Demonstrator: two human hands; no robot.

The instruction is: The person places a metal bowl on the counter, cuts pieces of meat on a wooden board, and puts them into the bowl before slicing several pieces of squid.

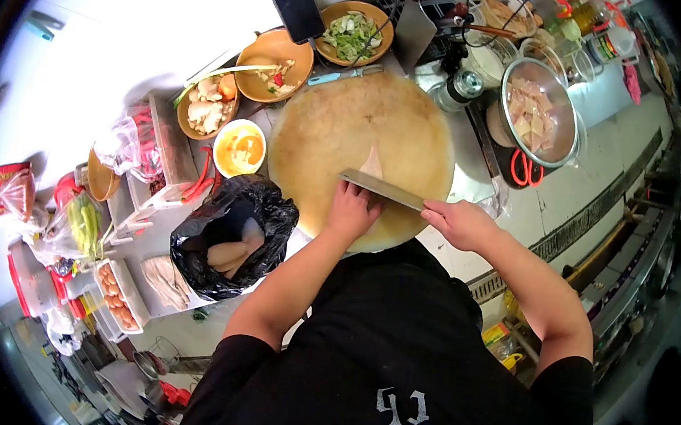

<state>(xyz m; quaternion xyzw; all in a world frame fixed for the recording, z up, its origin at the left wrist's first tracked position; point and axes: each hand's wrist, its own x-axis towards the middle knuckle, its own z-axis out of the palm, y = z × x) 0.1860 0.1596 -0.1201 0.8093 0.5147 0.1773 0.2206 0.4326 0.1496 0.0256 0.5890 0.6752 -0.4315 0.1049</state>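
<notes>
Slanting over the board [323, 124] — the cleaver [381, 189] points left, slightly forward.

The one view looks forward and steeply down from the person's head (a wide, round-edged view), above the chopping board [362, 123].

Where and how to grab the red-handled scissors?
Probably best by the finger loops of the red-handled scissors, coming from the person's side. The loops face that way, just outside the steel bowl of sliced meat; the blades can't be made out.
</notes>
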